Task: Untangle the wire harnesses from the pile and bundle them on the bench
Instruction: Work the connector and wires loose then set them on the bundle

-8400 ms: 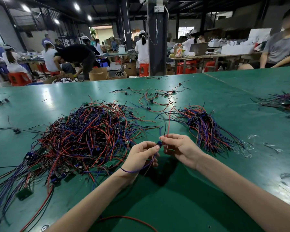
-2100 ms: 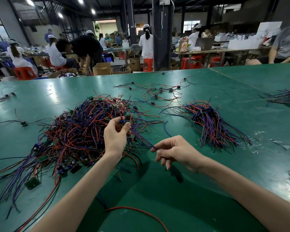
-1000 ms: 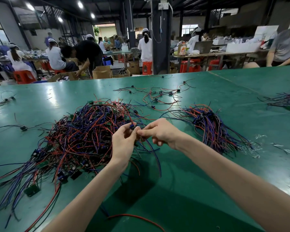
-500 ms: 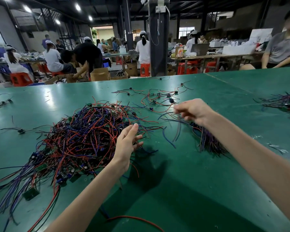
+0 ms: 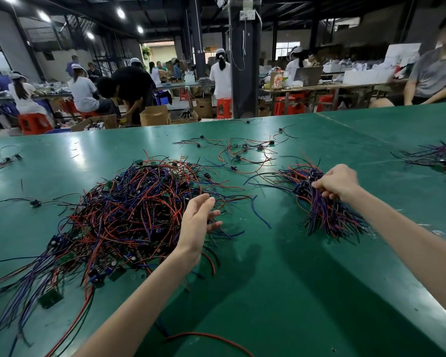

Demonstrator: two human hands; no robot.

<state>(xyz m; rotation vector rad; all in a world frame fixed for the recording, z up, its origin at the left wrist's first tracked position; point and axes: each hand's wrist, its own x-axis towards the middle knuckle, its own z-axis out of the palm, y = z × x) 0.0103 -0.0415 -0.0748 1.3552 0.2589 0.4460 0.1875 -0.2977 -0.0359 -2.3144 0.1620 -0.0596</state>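
At the far left of the green counter (image 5: 268,292) lie a few stray wires (image 5: 8,159), with a single black-plugged lead (image 5: 35,202) a little nearer. Right of these spreads the tangled pile (image 5: 129,217) of red, blue and black wire harnesses, small green boards showing among them along its near left edge. The left hand (image 5: 197,222) hovers over the pile's right edge, palm turned inward, its fingers (image 5: 209,202) straight and slightly spread, holding nothing. A lone red wire (image 5: 206,337) curves along the near edge below the forearm. Farther back, beyond the middle of the counter, loose harnesses (image 5: 245,150) lie scattered and apart from one another. To the right sits the bundle (image 5: 319,202), its wires fanning toward the near side and its dark connectors gathered at the far end. The right hand (image 5: 337,182) rests on that connector end, fingers curled and pinching into the wires there. At the far right edge lies another heap of harnesses (image 5: 433,158).
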